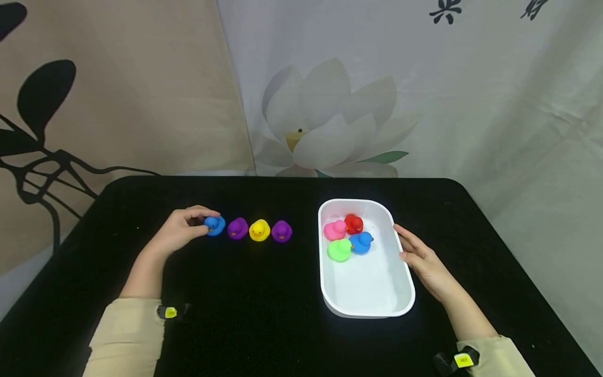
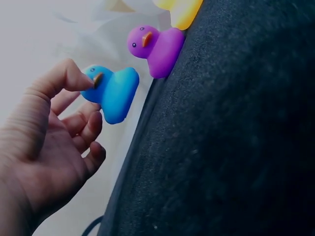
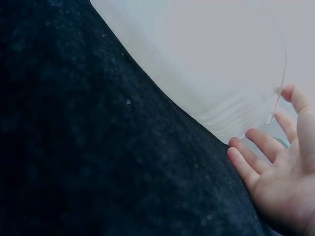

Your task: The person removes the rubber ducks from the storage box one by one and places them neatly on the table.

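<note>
My left hand (image 1: 178,229) pinches a blue rubber duck (image 1: 215,225) between thumb and fingers, at the left end of a row. Beside that duck, from left to right, are a purple duck (image 1: 237,228), a yellow duck (image 1: 259,230) and another purple duck (image 1: 281,231). The left wrist view shows the thumb at the held duck's (image 2: 119,93) head. At the right, my right hand (image 1: 426,264) touches the long side of a white tray (image 1: 367,293). Its fingers (image 3: 266,145) lie fairly straight against the tray's outer wall, with the thumb at the rim.
Inside the tray, grouped toward its far end, sit a pink duck (image 1: 335,230), a red duck (image 1: 354,224), a green duck (image 1: 339,250) and a blue duck (image 1: 361,243). A black cloth covers the table (image 1: 245,314). Behind it hangs a printed curtain (image 1: 179,94).
</note>
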Motion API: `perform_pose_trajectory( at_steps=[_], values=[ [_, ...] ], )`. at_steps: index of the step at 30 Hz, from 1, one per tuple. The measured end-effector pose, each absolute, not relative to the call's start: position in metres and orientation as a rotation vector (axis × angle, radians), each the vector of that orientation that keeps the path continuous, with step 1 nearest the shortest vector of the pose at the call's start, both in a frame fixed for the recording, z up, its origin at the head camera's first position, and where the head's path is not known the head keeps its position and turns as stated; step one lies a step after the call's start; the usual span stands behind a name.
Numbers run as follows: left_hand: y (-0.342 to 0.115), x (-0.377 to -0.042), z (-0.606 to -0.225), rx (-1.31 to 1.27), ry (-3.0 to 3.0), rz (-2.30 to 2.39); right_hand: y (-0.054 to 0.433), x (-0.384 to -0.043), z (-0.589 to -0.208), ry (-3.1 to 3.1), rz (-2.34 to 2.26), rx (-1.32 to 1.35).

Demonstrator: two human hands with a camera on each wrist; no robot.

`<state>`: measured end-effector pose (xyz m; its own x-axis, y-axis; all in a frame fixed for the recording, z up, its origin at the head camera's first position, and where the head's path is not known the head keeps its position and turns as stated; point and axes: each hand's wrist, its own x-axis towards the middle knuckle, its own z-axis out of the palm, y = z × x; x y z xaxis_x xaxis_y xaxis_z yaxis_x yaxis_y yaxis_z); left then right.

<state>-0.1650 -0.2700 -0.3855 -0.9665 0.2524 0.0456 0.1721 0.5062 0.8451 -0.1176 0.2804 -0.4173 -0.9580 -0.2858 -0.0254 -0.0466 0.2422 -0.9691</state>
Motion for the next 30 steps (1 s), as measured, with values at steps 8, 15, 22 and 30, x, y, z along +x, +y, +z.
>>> perform_pose_trajectory(
  at_steps=[8, 15, 22, 30],
  values=[
    [-0.273, -0.167, -0.394, 0.336, 2.629, 1.464, 0.281, -0.118, -0.417, 2.304, -1.795, -0.303],
    [-0.274, -0.169, -0.399, 0.334, 2.620, 1.453, 0.280, -0.118, -0.417, 2.310, -1.794, -0.312],
    [-0.272, -0.169, -0.400, 0.298, 2.621, 1.428, 0.279, -0.117, -0.416, 2.320, -1.785, -0.308],
    [-0.271, -0.169, -0.396, 0.271, 2.612, 1.402, 0.279, -0.118, -0.416, 2.313, -1.791, -0.309]
  ],
)
